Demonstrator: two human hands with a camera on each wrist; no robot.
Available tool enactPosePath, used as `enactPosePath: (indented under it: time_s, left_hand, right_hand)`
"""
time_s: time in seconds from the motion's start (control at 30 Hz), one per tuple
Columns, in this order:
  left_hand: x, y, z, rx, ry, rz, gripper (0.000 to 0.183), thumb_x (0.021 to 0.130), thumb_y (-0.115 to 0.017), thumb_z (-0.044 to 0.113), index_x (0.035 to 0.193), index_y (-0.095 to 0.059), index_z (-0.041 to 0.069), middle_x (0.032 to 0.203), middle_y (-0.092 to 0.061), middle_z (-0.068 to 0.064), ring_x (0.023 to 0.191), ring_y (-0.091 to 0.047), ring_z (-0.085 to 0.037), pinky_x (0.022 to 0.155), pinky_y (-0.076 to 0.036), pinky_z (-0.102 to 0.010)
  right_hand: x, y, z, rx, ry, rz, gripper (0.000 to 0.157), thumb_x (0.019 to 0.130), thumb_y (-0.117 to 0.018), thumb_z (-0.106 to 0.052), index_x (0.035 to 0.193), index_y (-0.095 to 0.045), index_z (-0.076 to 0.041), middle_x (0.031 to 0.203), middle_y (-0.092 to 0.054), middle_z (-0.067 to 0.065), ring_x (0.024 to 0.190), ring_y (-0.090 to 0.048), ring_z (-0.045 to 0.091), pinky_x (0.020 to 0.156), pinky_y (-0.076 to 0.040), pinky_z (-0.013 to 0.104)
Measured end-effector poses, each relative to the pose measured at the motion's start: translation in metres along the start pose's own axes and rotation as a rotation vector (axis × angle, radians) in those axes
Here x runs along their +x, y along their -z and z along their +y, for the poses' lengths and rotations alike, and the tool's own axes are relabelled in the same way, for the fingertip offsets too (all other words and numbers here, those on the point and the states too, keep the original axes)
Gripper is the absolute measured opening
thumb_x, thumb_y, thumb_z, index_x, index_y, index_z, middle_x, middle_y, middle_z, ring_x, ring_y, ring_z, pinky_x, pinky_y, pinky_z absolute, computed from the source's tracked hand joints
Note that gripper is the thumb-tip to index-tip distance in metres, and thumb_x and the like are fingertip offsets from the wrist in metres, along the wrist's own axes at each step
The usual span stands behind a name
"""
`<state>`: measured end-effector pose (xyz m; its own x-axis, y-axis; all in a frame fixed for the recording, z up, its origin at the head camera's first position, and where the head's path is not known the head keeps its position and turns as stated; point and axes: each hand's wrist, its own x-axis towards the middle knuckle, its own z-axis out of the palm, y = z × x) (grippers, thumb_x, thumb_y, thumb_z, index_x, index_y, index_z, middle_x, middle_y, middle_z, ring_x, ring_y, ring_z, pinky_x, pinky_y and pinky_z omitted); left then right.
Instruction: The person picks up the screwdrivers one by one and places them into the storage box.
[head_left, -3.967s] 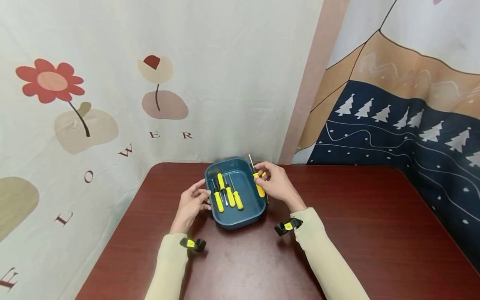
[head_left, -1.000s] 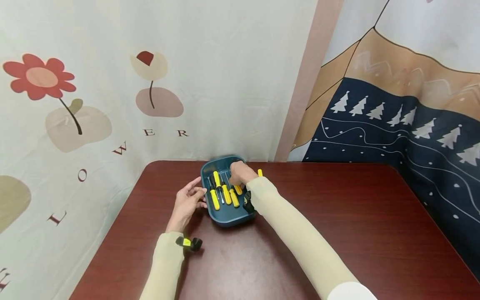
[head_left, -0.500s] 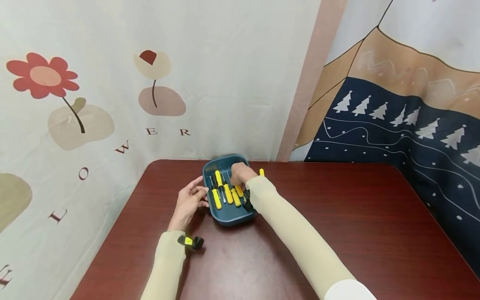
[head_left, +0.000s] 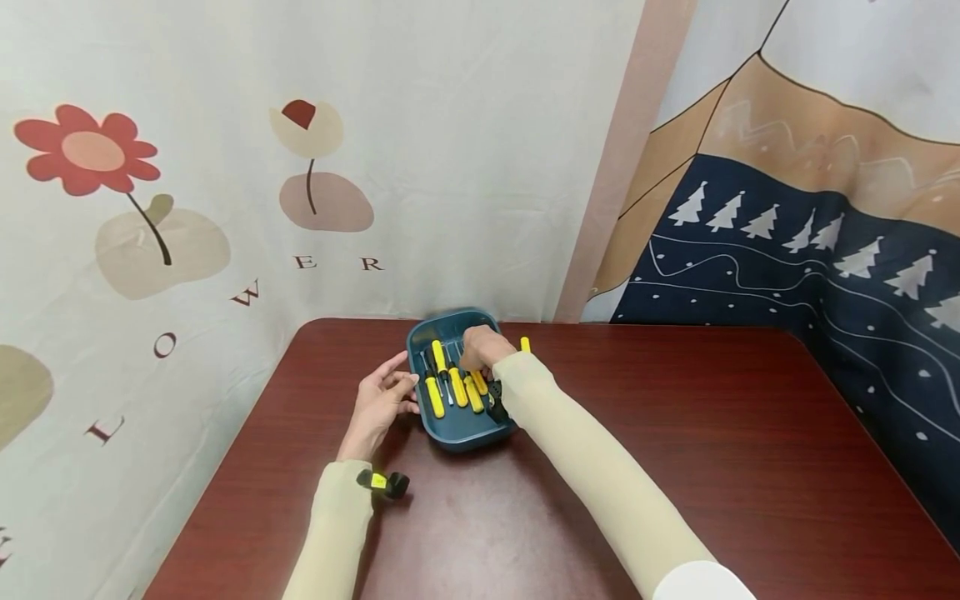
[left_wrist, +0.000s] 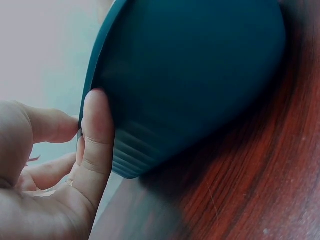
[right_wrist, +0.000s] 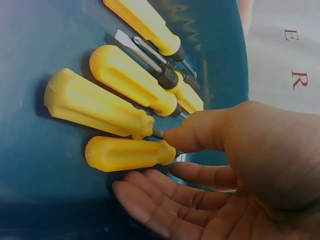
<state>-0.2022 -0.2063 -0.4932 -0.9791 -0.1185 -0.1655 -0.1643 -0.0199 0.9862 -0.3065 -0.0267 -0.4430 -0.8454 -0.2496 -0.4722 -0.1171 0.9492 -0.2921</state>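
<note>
A blue plastic bin sits near the table's far edge with several yellow-handled screwdrivers lying side by side in it. My left hand pinches the bin's left rim, thumb on one face and fingers on the other in the left wrist view. My right hand reaches inside the bin at its right side. In the right wrist view, its thumb lies at the shafts of the two nearest screwdrivers. The other fingers stretch out loosely below the lowest screwdriver, a gap showing between thumb and forefinger.
Just right of the bin, a yellow handle end shows behind the right sleeve. A reddish-brown wooden table spreads to the right. Close behind the table hangs a printed cloth.
Four seconds ago my right hand held a screwdriver at the bin's right rim; a further yellow handle now lies in the bin beside that hand. The left hand has kept the rim.
</note>
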Motion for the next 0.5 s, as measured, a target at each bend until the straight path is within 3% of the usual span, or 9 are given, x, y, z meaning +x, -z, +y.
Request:
enactPosePath:
  time_s: [0.3, 0.5]
  left_hand:
    - [-0.001, 0.001, 0.0, -0.003, 0.0, -0.012, 0.058, 0.1, -0.065, 0.008, 0.155, -0.045, 0.015, 0.103, -0.063, -0.01, 0.068, -0.061, -0.011, 0.059, -0.061, -0.026]
    - [0.0, 0.0, 0.0, 0.003, 0.006, -0.004, 0.058, 0.1, -0.065, 0.008, 0.154, -0.046, 0.015, 0.103, -0.063, -0.011, 0.067, -0.061, -0.012, 0.059, -0.061, -0.026]
  right_hand:
    - [-0.007, 0.004, 0.002, -0.023, 0.038, 0.04, 0.019, 0.098, -0.066, -0.025, 0.088, -0.069, -0.009, 0.063, -0.052, 0.001, 0.051, -0.055, 0.014, 0.05, -0.052, 0.024]
    - [-0.014, 0.008, 0.002, -0.044, 0.056, 0.063, 0.022, 0.098, -0.068, -0.031, 0.101, -0.064, -0.01, 0.08, -0.055, 0.004, 0.063, -0.058, 0.016, 0.056, -0.052, 0.025]
